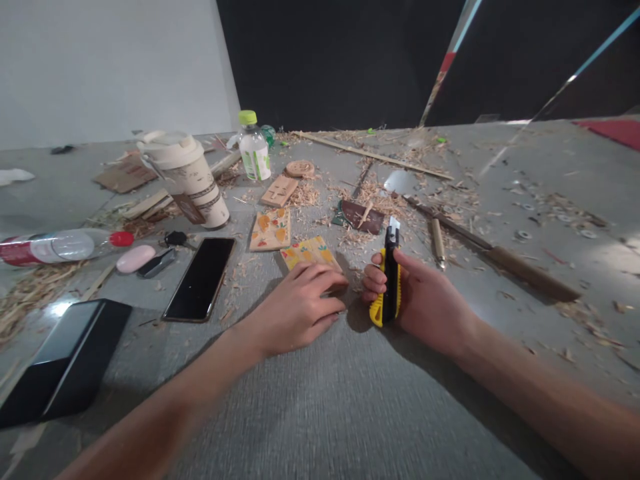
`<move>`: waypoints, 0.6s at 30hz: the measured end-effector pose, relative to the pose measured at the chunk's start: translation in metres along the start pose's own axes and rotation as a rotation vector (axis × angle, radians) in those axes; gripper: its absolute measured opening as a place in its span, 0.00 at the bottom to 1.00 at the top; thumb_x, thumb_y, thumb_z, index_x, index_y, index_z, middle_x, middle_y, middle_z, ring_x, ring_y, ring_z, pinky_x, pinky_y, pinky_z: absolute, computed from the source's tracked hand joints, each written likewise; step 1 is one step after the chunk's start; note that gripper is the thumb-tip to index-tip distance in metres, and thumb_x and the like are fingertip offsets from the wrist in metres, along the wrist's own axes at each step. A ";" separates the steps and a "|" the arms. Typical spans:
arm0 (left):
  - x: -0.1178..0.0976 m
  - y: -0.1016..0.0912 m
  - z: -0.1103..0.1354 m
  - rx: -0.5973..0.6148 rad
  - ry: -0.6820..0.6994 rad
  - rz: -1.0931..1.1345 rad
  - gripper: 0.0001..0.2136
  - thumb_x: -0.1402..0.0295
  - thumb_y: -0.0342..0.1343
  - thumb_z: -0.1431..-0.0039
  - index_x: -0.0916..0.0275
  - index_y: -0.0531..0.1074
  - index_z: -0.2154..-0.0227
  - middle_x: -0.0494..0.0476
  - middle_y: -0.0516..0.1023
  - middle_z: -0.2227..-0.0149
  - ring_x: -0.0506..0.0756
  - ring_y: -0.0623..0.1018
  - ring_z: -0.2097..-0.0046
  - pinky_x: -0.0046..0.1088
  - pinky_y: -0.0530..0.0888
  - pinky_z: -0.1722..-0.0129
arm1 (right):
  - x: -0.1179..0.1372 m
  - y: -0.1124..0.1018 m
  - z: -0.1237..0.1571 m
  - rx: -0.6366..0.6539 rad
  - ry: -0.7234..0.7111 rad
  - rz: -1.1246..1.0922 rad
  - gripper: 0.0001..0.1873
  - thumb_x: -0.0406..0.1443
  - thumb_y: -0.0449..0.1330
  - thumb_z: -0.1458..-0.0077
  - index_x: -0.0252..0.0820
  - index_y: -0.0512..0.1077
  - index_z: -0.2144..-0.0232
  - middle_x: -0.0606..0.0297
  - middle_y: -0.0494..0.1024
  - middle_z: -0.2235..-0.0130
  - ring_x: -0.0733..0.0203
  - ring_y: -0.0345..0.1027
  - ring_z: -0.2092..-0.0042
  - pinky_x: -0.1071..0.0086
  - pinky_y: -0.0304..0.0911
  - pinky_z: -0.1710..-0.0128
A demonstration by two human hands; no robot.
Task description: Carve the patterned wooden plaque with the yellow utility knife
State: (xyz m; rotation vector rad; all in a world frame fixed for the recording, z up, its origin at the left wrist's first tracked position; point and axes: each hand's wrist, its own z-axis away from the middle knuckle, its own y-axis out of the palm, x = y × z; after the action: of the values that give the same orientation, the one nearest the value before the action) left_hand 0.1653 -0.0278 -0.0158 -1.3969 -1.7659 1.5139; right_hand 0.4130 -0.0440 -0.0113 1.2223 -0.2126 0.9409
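My right hand (425, 300) is wrapped round a yellow and black utility knife (393, 277), held upright with its metal tip pointing up and away. Beside it, my left hand (300, 307) rests palm down with bent fingers apart, over the near edge of a thin wooden piece (310, 250) painted with yellow and orange shapes. Part of that piece is hidden under the fingers. Just beyond lies a second painted wooden piece (271, 230) with orange fruit. Farther back are a plain wooden block with slots (279, 191) and a round wooden disc (300, 169).
A phone (200, 280), a lidded cup (193, 177), a red-capped bottle (75, 245) and a green-capped bottle (255, 150) stand or lie to the left. At right lie a wooden-handled tool (530, 270) and a short wooden handle (438, 241). Shavings are scattered around.
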 end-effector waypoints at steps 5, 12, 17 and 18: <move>-0.002 0.008 -0.001 -0.045 0.018 -0.069 0.06 0.70 0.60 0.28 0.60 0.82 0.61 0.60 0.82 0.44 0.62 0.74 0.37 0.46 0.72 0.37 | -0.001 -0.001 -0.001 -0.009 0.001 0.008 0.09 0.43 0.63 0.33 0.44 0.73 0.62 0.67 0.69 0.69 0.60 0.62 0.67 0.65 0.69 0.62; -0.005 0.015 -0.004 -0.077 0.057 -0.188 0.07 0.71 0.59 0.27 0.62 0.79 0.63 0.59 0.82 0.48 0.61 0.76 0.41 0.42 0.72 0.39 | -0.001 -0.002 -0.002 -0.004 -0.006 0.017 0.10 0.43 0.63 0.33 0.44 0.74 0.62 0.67 0.69 0.69 0.61 0.63 0.67 0.65 0.68 0.62; -0.005 0.013 -0.005 -0.065 0.065 -0.200 0.08 0.72 0.56 0.25 0.64 0.78 0.62 0.59 0.82 0.49 0.60 0.77 0.44 0.41 0.72 0.41 | -0.002 -0.002 -0.002 0.004 -0.008 0.022 0.10 0.44 0.63 0.33 0.44 0.74 0.61 0.68 0.69 0.69 0.61 0.63 0.67 0.65 0.68 0.61; -0.004 0.012 -0.004 -0.067 0.053 -0.179 0.07 0.72 0.56 0.25 0.64 0.78 0.61 0.59 0.82 0.50 0.60 0.77 0.44 0.41 0.72 0.41 | -0.002 -0.002 -0.002 0.003 -0.008 0.020 0.10 0.44 0.63 0.33 0.44 0.73 0.61 0.68 0.69 0.69 0.61 0.63 0.67 0.65 0.68 0.61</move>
State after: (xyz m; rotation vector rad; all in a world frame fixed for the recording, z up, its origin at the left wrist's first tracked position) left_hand 0.1749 -0.0300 -0.0241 -1.2601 -1.8700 1.3239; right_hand 0.4129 -0.0428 -0.0148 1.2286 -0.2304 0.9546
